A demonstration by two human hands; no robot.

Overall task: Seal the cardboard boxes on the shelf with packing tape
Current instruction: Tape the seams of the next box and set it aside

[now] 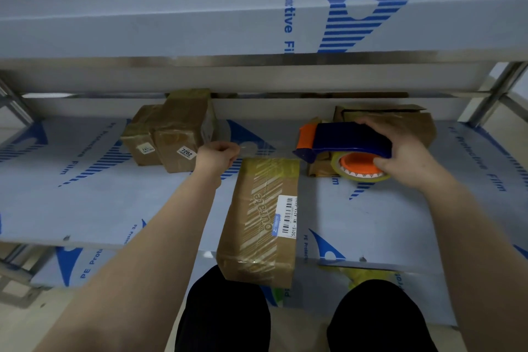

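A long cardboard box (pixel 258 223) with a barcode label lies on the shelf (pixel 100 203), its near end sticking out over the front edge. My right hand (pixel 400 151) grips a blue and orange tape dispenser (pixel 343 141) holding a yellowish tape roll (pixel 360 171), just right of the box's far end. A clear strip of tape (pixel 265 150) stretches from the dispenser leftward above the box's far end. My left hand (pixel 218 156) pinches the strip's free end with curled fingers.
Two taped brown boxes (pixel 171 134) with white labels stand at the back left. Another brown box (pixel 400 120) lies behind the dispenser at the back right. An upper shelf (pixel 200 23) overhangs the work area. My knees (pixel 228 314) are below the shelf edge.
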